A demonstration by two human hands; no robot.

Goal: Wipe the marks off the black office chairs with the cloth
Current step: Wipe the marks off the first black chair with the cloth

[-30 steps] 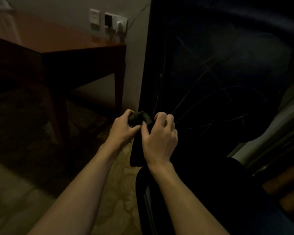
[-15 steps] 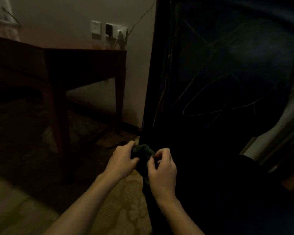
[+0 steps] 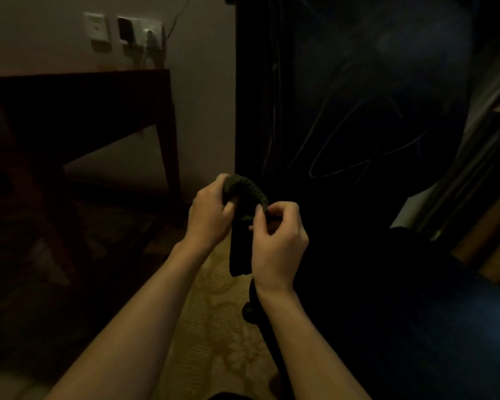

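A dark green cloth (image 3: 244, 187) is stretched in an arch between my two hands, with a dark end hanging down below them. My left hand (image 3: 210, 215) grips its left end, and my right hand (image 3: 277, 241) pinches its right end between thumb and fingers. Just behind and to the right stands the black office chair; its backrest (image 3: 358, 111) carries pale curved scribble marks (image 3: 367, 157). The chair's seat (image 3: 387, 298) lies dark below my right forearm. The room is dim.
A dark wooden table (image 3: 78, 111) stands to the left against the wall, its leg (image 3: 171, 157) close to the chair. Wall sockets with a plug (image 3: 139, 33) sit above it. Patterned carpet (image 3: 214, 327) lies under my arms. Pale furniture edges (image 3: 488, 140) show at the right.
My hands have spread slightly apart, stretching the cloth from a bunched wad into an arch. The view has shifted, so the hands sit higher in frame than half a second ago.
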